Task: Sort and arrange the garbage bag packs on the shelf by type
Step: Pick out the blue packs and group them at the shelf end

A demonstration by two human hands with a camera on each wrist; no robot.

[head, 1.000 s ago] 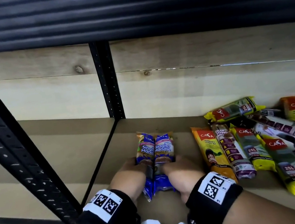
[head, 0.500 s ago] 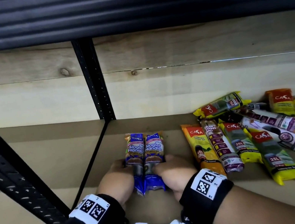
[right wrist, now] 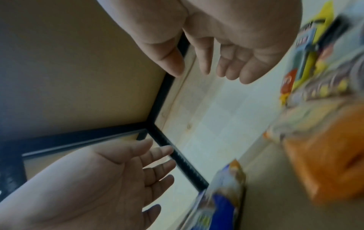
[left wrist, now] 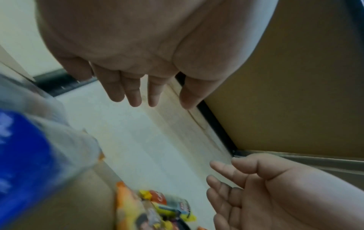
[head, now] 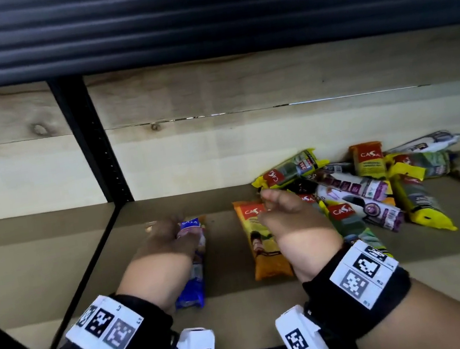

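Blue garbage bag packs (head: 197,271) lie lengthwise on the brown shelf board (head: 239,312), partly hidden under my left hand (head: 169,234). That hand hovers over them with straight fingers and holds nothing; the left wrist view shows the left hand (left wrist: 161,105) empty above a blurred blue pack (left wrist: 29,155). My right hand (head: 276,206) floats over an orange pack (head: 263,254), fingers relaxed and empty. In the right wrist view the right hand (right wrist: 204,73) is also bare, with the orange pack (right wrist: 325,163) and a blue pack (right wrist: 222,202) below it.
A mixed heap lies at the right: a yellow pack (head: 291,168), purple-white packs (head: 355,186), another orange pack (head: 368,160) and more yellow ones (head: 420,209). A black upright (head: 89,143) divides off the left bay (head: 25,269). A wooden back wall (head: 248,146) and dark upper shelf close the space.
Both hands have let go of the two blue packs and lifted off them. The right hand has moved right, over the orange pack. The left hand stays above the blue packs.
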